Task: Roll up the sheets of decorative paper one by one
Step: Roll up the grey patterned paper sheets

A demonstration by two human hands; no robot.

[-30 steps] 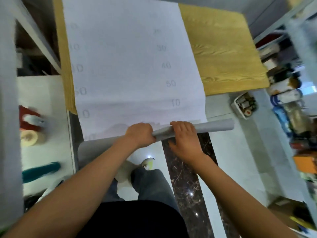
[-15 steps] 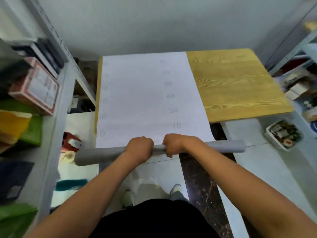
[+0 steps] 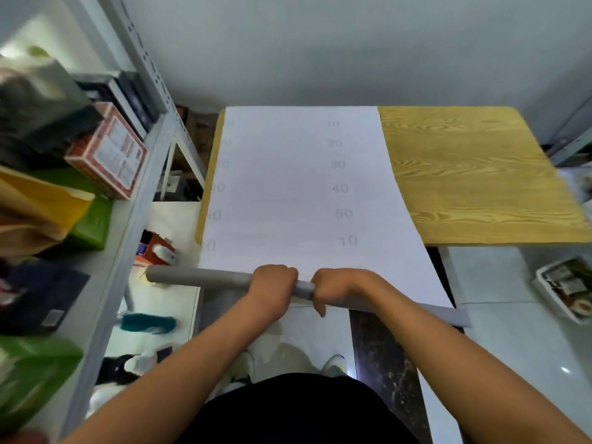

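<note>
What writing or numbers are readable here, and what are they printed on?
"10", "20", "30", "40", "50", "10": a faint grey column down the right part of the white paper sheet.
Left column on the same sheet: only partial digits, too faint to read.
Red and white box on the shelf: printed text, too small and blurred to read.

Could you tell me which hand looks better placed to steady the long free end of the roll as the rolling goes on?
Left. The left hand grips the grey roll beside its long bare stretch. The right hand grips close by, but its forearm crosses the other end. A judgement only.
</note>
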